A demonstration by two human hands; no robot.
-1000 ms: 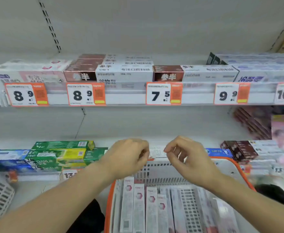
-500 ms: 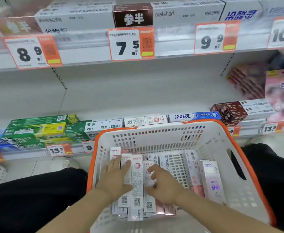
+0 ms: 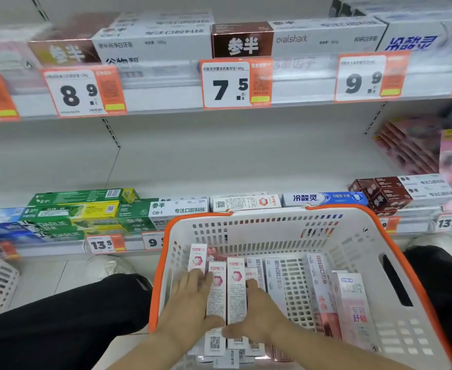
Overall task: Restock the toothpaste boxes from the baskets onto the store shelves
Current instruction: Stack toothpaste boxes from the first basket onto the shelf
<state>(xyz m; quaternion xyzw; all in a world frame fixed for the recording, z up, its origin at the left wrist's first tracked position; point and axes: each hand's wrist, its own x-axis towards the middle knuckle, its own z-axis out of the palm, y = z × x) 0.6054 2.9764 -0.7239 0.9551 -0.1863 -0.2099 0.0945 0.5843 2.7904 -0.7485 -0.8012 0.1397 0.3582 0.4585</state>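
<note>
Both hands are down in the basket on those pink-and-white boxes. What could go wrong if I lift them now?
1. The left hand and right hand squeeze two upright pink-and-white boxes from the sides only, so one may slip out downward.
2. More boxes lie packed against and under them; lifting could drag or topple these inside the white basket.
3. The lower shelf already holds boxes along its front, so finding a gap may be awkward.

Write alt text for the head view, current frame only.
Both hands reach into a white basket with an orange rim: the left hand and right hand flank two upright pink-and-white toothpaste boxes, thumbs meeting below them. Behind, store shelves hold toothpaste boxes above orange price tags.
</note>
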